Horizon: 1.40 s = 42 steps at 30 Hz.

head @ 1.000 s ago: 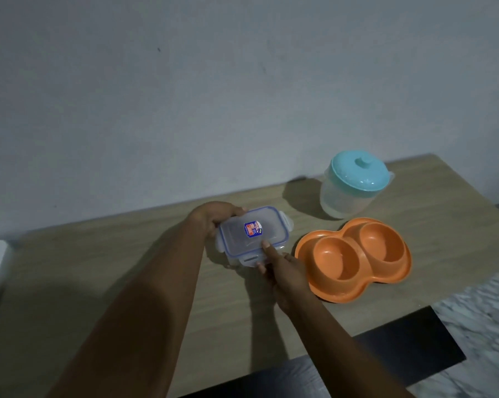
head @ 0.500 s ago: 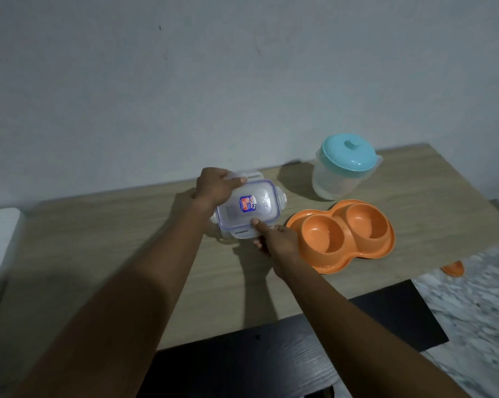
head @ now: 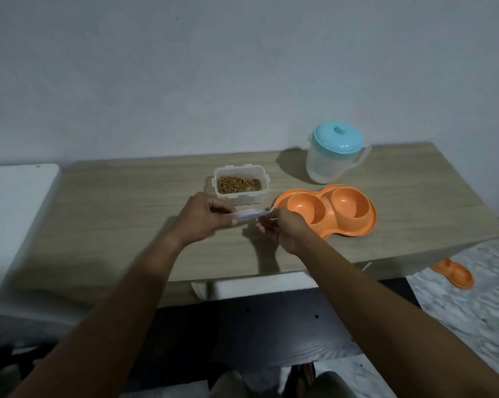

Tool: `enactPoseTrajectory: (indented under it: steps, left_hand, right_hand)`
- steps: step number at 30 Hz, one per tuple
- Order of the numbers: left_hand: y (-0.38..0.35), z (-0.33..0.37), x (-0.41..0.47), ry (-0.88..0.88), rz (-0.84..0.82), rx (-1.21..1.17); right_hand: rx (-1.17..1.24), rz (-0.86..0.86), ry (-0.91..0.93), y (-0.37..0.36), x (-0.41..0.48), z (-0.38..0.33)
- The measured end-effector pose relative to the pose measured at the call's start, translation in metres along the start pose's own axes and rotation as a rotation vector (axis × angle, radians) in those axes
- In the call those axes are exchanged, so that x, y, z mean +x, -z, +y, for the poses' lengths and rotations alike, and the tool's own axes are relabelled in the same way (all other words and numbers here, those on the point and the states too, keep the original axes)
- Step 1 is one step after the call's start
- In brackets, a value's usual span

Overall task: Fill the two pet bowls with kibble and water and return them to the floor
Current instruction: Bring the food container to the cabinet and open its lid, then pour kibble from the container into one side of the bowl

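Wood-grain table (head: 127, 211) fills the middle of the view, set against a plain grey wall, with a marbled floor (head: 472, 305) showing at the right. On the table's far right stands a translucent pitcher (head: 331, 162) with a turquoise lid. Just in front of it lies the orange double pet bowl (head: 328, 211), both wells empty. A second orange bowl (head: 455, 272) sits on the floor beyond the table's right edge. Left of the double bowl, near it but not touching, the clear plastic container (head: 239, 185) stands open and upright, a layer of brown kibble (head: 238, 184) covering its bottom.

In front of the container both hands hold its clear lid (head: 246, 218) just above the tabletop, seen almost edge-on. The left hand (head: 205, 218) is curled closed around the lid's left end, thumb on top and fingers beneath. The right hand (head: 285, 228) pinches the lid's right end between thumb and fingertips, its knuckles just beside the double bowl's near rim.
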<state>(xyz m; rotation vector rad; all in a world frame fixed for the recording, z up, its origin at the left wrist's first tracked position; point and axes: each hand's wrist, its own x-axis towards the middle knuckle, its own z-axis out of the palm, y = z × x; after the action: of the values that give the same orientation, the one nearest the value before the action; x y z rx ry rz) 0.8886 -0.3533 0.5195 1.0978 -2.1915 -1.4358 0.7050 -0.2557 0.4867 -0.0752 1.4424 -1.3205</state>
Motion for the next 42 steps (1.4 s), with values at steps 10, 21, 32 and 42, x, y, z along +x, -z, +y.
enactPoseTrajectory:
  steps: [10,21,32,42]
  left_hand:
    - [-0.04,-0.04,-0.027,0.132,-0.061,0.439]
    - [-0.056,-0.028,-0.011,0.191,-0.02,0.535]
    - [-0.063,-0.015,0.016,0.246,-0.022,0.563]
    - [-0.129,0.026,0.05,0.096,-0.038,0.444]
  right_hand:
    - [-0.98,0.268,0.276,0.02,0.005,0.004]
    - [-1.048,0.269,0.448,-0.024,0.08,-0.037]
    - [-0.52,-0.08,0.239,-0.002,0.041,-0.071]
    - [-0.513,-0.031,0.351,0.108,-0.03,-0.129]
